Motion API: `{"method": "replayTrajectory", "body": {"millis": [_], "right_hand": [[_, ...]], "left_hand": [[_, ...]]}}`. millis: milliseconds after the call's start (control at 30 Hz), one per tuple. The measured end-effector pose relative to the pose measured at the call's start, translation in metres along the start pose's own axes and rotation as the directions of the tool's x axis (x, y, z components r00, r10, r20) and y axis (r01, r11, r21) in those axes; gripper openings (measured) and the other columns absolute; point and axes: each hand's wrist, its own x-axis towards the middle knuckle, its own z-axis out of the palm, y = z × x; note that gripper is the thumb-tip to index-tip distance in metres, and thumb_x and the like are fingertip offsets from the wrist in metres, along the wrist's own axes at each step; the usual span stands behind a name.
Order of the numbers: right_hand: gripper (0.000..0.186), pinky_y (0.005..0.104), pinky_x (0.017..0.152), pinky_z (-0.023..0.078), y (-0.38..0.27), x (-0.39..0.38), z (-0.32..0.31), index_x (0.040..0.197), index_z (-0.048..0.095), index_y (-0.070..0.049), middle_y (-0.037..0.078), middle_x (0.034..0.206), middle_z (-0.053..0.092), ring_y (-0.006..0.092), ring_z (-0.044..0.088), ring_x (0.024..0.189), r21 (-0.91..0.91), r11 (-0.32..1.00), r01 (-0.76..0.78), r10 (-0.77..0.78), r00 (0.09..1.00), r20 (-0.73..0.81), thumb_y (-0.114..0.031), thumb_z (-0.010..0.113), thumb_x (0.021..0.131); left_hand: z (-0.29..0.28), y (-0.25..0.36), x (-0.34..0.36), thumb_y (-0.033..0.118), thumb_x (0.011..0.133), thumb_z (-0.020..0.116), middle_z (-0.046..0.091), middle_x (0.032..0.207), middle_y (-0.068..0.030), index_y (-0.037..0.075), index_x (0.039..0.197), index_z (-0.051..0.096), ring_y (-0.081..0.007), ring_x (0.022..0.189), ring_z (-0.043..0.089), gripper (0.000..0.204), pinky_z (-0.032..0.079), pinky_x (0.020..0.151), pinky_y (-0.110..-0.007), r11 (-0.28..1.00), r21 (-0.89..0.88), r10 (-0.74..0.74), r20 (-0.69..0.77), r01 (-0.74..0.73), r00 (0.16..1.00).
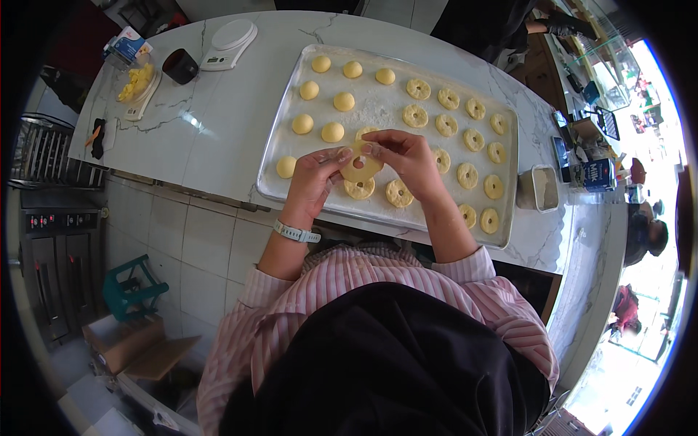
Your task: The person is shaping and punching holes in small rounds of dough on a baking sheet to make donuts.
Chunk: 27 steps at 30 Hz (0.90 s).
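Between my two hands, above the near side of a large metal baking tray (272, 154), is a ring of pale yellow dough (356, 173) with a small hole in its middle. My left hand (316, 176) pinches its left edge, a wristband on that wrist. The fingers of my right hand (408, 161) pinch its upper right edge. Round dough balls (332, 131) sit on the tray's left part, and flattened dough rings (415, 115) cover its right part. Another dough ring (360, 190) lies just under my hands. Flour (372, 114) dusts the tray's middle.
Back left on the marble counter (262, 80) stand a white kitchen scale (230, 45), a dark cup (179, 67) and a bowl of yellow pieces (136, 83) on a second scale. A rectangular container (538, 189) stands right of the tray. A person in dark clothes (480, 25) is at the far side.
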Motion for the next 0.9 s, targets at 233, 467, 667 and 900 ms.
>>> {"method": "replayTrajectory", "body": {"millis": [233,467,667,900], "right_hand": [[0.028,0.0255,0.083,0.05,-0.005,-0.002,-0.017,0.113,0.064,0.004,0.008,0.099,0.068,0.0114,0.063,0.089,-0.075,0.993,-0.092,0.093,0.996,0.014,-0.006,0.067,0.087],[0.029,0.0251,0.082,0.05,-0.007,-0.007,-0.03,0.114,0.064,0.003,0.006,0.094,0.068,0.0103,0.062,0.089,-0.073,0.997,-0.032,0.04,0.992,0.12,-0.007,0.068,0.086],[0.027,0.0247,0.082,0.05,-0.006,-0.006,-0.042,0.112,0.065,0.004,0.007,0.094,0.069,0.0104,0.063,0.089,-0.065,0.998,-0.016,0.025,0.991,0.132,-0.008,0.067,0.088],[0.028,0.0245,0.083,0.05,-0.005,-0.007,-0.043,0.113,0.064,0.005,0.007,0.095,0.069,0.011,0.064,0.089,-0.125,0.991,-0.055,0.07,0.99,0.126,-0.007,0.065,0.089]], "left_hand": [[0.009,-0.003,0.005,0.008,0.086,0.069,0.069,0.093,-0.011,-0.006,0.104,0.065,-0.0182,0.082,0.068,0.023,0.055,0.074,-0.028,1.0,-0.03,0.003,-0.018,-0.004,1.0],[0.021,-0.013,0.012,0.01,0.086,0.068,0.069,0.095,-0.0106,-0.005,0.103,0.066,-0.0164,0.081,0.068,0.022,0.055,0.072,-0.027,0.999,0.005,0.038,-0.06,-0.038,0.997],[0.027,-0.019,0.016,0.009,0.086,0.069,0.069,0.096,-0.0104,-0.005,0.104,0.066,-0.0148,0.084,0.067,0.023,0.055,0.072,-0.025,0.997,0.014,-0.083,0.103,0.082,0.991],[0.028,-0.021,0.016,0.009,0.086,0.068,0.069,0.096,-0.0105,-0.005,0.103,0.067,-0.0149,0.082,0.067,0.022,0.055,0.071,-0.026,0.998,0.044,-0.036,0.035,0.034,0.999]]}}
